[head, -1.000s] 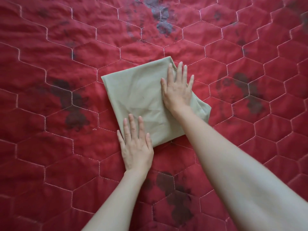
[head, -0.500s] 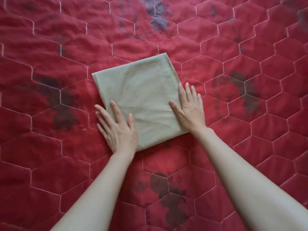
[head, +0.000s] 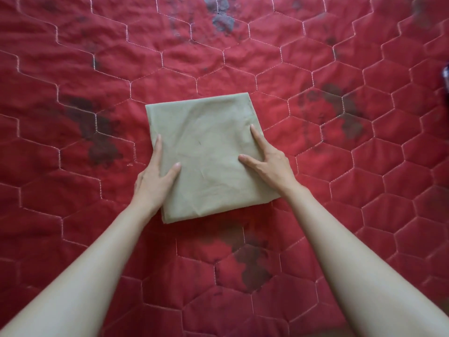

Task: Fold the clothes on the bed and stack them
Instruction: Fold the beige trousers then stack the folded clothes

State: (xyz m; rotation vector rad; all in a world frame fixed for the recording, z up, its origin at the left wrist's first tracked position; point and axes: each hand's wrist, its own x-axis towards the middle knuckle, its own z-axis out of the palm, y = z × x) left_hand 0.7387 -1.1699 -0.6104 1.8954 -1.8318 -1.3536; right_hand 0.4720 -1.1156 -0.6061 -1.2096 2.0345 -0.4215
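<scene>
Folding looks finished on one pale olive folded cloth square (head: 209,156), lying on the red hexagon-quilted bed cover (head: 73,69).

Head view: the left hand (head: 155,178) grips the square's left edge, thumb on top, fingers tucked along or under the side. The right hand (head: 269,161) pinches its right edge likewise. No stack or other clothes show; stacking seems left to do.

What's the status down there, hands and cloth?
Left hand and right hand grip opposite sides of the folded khaki cloth, thumbs on top. Cloth flat on red quilt. Nothing in the way.
</scene>
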